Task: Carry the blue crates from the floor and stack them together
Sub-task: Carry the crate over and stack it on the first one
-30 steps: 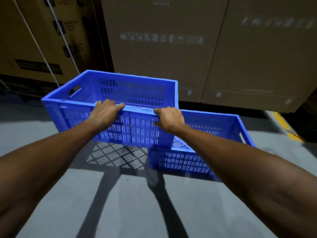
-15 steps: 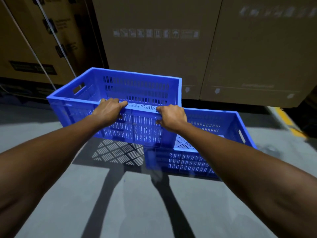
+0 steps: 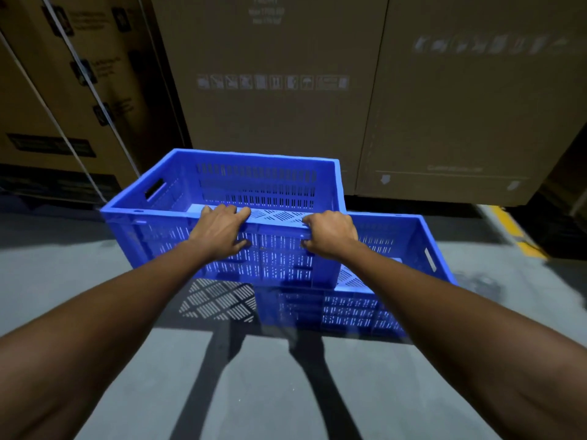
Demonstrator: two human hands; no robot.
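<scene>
Left hand (image 3: pixel 220 231) and right hand (image 3: pixel 330 235) were both curled over the near rim of the top crate (image 3: pixel 165 246), mid-frame, overhanging the floor crate (image 3: pixel 413 246) leftward. I'd shift it right, square the corners, then lower flat.

Slotted blue crate (image 3: pixel 178 236) overlapping left part of second crate (image 3: pixel 409 249) on floor.
</scene>
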